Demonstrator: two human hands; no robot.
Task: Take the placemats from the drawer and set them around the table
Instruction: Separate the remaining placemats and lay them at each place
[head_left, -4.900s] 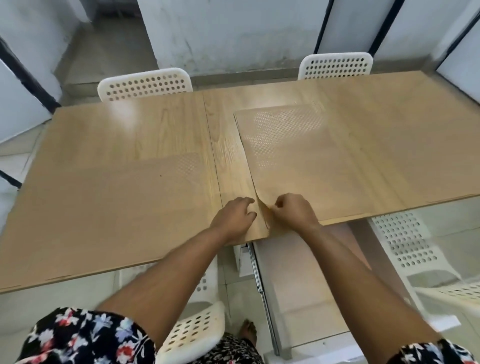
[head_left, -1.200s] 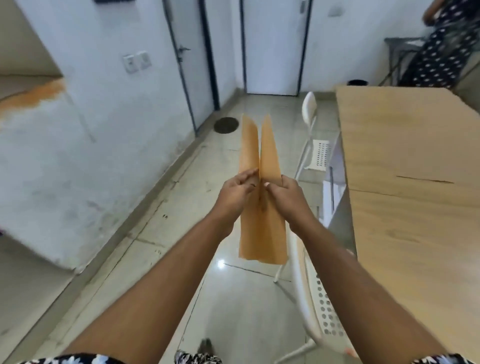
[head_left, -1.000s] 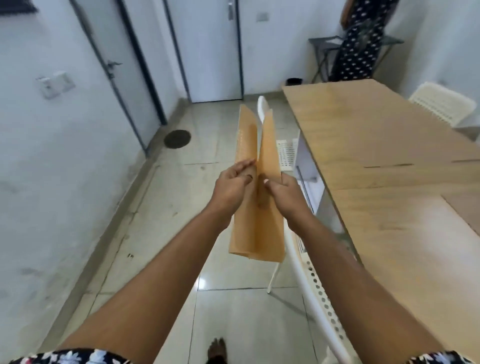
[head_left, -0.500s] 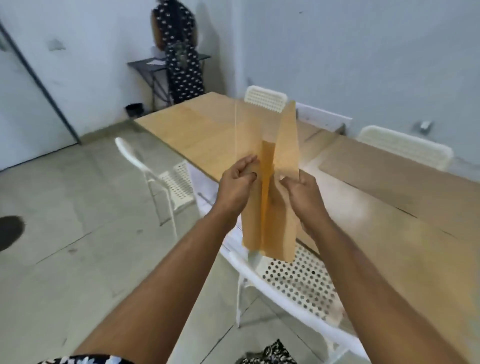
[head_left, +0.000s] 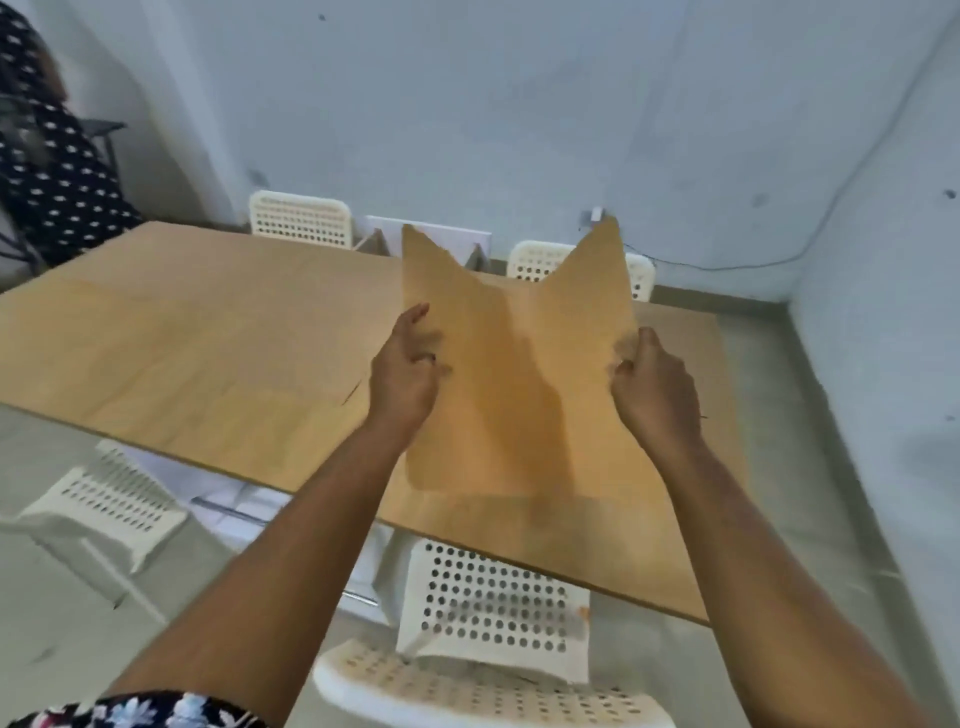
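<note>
The person stood at the near side of the table (head_left: 171, 358), over a white perforated chair (head_left: 488, 613) tucked partly beneath it, and held tan placemats (head_left: 514, 374) up above the wood, spread apart like an opened book. The left hand (head_left: 402, 376) gripped the left edge, fingers curled round it; the right hand (head_left: 652, 387) was clenched on the right edge. I could not say for certain whether this was two mats or more, since the sheets overlapped in the middle. None of what was held had been laid down yet. The mats matched the tabletop so closely that I could not tell whether any already lay elsewhere on it. I judged the setting of this place as just about to happen, with the held mats yet to be separated and placed. Two more white chairs (head_left: 298, 218) stood along the far side.
</note>
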